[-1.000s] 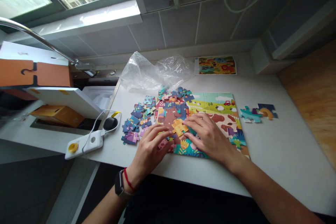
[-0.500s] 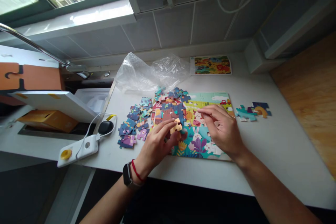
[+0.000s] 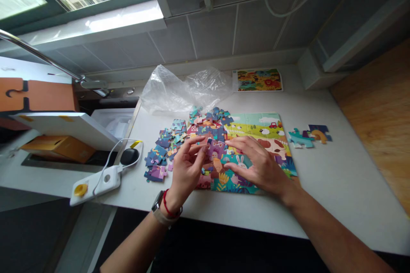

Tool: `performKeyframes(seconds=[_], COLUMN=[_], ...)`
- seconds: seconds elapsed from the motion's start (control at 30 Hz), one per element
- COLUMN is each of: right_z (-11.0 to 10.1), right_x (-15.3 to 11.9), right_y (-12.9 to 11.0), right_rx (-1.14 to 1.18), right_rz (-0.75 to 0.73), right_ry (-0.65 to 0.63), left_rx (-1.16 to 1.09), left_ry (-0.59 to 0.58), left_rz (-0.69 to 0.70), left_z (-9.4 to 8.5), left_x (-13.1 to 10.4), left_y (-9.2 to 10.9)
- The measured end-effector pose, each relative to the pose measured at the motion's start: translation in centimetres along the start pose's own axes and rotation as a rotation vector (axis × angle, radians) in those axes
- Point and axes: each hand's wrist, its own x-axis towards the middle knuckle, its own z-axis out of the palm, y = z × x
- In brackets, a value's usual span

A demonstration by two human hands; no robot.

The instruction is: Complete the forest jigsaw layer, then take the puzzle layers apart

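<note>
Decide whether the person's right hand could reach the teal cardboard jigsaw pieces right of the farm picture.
Probably yes: between the right hand and the teal jigsaw pieces lie only the flat, colourful farm jigsaw and white counter.

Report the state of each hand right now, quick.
Left hand: fingertips at the purple puzzle piece; whether they grip it cannot be told.
Right hand: open, thumb and fingers apart, fingertips near that piece's right side.

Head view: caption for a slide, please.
Left hand and right hand flank a purple jigsaw piece over a farm-animal puzzle, loose pieces heaped nearby.
</note>
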Motion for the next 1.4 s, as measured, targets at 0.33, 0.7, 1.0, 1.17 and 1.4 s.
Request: performKeyframes(seconds=[0.33, 0.7, 1.0, 1.17, 1.4], right_z=[-2.7, -9.3, -8.9, -9.0, -9.1], right_x=[0.4, -6.6, -9.8, -8.6, -8.0], right_y=[-0.1, 2.6, 2.7, 3.6, 5.1], right_rx=[-0.041, -0.350, -0.290, -0.334, -0.347], right_rz=[-0.180, 0.180, 0.276, 0.247, 0.316], right_ry=[0.099, 0.224, 0.194, 0.216, 0.187], left_rx=[-0.198, 0.773, 0.925, 0.934, 0.801], left_ry=[-0.166, -0.363, -0.564, -0.590, -0.554], left_rz=[-0.189, 0.631, 0.787, 0.791, 0.910], left_z=[1.8, 1.4, 3.7, 4.5, 4.6], left_x=[-0.9, -2.6, -4.2, -4.7, -5.2], left_y=[1.5, -0.6, -1.4, -1.2, -2.3])
